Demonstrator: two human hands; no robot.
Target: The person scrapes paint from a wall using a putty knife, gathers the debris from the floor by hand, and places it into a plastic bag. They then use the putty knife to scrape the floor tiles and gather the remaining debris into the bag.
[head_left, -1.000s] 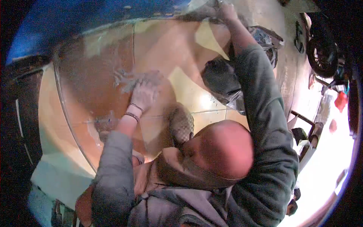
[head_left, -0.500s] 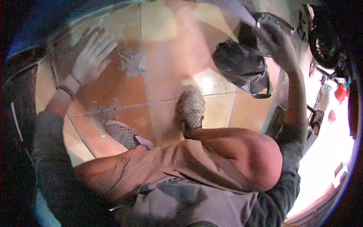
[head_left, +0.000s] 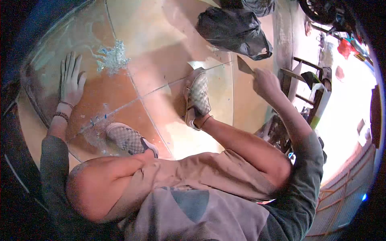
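My left hand [head_left: 72,82] lies flat on the tiled floor [head_left: 157,44] at the left, fingers stretched out, with nothing in it. To its right is a pale, flaky patch of debris [head_left: 113,57] on the tiles. My right hand [head_left: 266,84] is closed round the handle end of a small scraper [head_left: 243,65], whose flat triangular blade points up and left. Just above the scraper lies a black plastic bag [head_left: 231,31]. Most of the handle is hidden in my fist.
My checkered shoes [head_left: 200,91] stand on the tiles between my hands. A second dark bag [head_left: 259,5] is at the top. On the right are a wooden frame [head_left: 307,80], a red object [head_left: 345,48] and a dark wheel [head_left: 315,11].
My view has shifted. My left hand has come down flat on the floor. My right hand has moved away from the bags towards me, and the scraper now shows clearly in it.
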